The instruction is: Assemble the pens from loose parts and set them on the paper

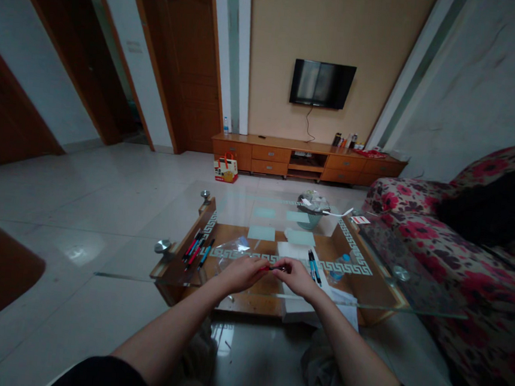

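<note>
Above the near part of the glass table (135,254), my left hand (245,272) and my right hand (297,277) meet. Between their closed fingers is a red pen (273,268) with a dark part, lying roughly level and mostly covered by the fingertips. Left of my hands, several red, blue and black pens (195,249) lie in a loose group on the glass. Just right of my right hand, a few blue and black pens (313,266) lie side by side. A clear plastic bag (233,248) rests behind my left hand.
White papers (343,305) and a blue-capped bottle (345,259) show at the table's right. A green basket (310,220) with crumpled wrapping stands beyond the far edge. A flowered sofa (410,221) flanks the right side; a TV cabinet (270,154) and a paper bag (226,170) are farther back.
</note>
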A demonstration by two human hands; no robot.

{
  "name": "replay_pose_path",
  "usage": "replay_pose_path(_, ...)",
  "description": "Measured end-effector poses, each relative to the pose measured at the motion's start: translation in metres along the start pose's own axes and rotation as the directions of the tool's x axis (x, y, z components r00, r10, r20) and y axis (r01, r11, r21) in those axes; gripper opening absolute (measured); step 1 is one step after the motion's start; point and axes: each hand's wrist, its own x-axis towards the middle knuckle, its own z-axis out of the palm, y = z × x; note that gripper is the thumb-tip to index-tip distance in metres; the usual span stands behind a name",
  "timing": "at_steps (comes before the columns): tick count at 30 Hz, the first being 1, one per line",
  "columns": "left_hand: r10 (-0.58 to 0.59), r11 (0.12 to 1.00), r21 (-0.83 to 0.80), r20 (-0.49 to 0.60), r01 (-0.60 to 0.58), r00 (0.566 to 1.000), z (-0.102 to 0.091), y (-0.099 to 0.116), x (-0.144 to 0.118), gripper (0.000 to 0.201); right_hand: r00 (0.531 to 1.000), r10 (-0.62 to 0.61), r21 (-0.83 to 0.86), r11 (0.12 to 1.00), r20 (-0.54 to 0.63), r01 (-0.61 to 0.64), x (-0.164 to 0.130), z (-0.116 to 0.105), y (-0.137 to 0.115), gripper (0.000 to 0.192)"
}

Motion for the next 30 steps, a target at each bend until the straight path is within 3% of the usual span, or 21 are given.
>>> replay_pose_path(5,-0.019,1.000,0.012,0.015,0.019,1.000,-0.001,0.002,0.000,0.026,1.000,0.001,0.016,1.000,0.007,-0.001,-0.001,0.000,-0.006,0.030)
replay_pose_path(13,-0.018,1.000,-0.017,0.019,0.018,1.000,-0.002,0.000,0.000,0.026,0.998,0.058,-0.134,0.989,0.015,-0.056,-0.002,-0.004,-0.005,0.049)
replay_pose_path(23,-0.054,0.999,0.001,0.046,0.054,0.997,-0.002,0.001,0.000,0.029,0.999,0.011,-0.043,0.999,-0.035,-0.013,0.003,-0.002,0.005,0.033)
replay_pose_path(30,-0.071,0.997,0.028,0.044,0.070,0.996,0.000,0.001,-0.001,0.029,0.998,0.037,0.020,0.999,-0.058,-0.036,0.001,0.000,-0.001,0.030)
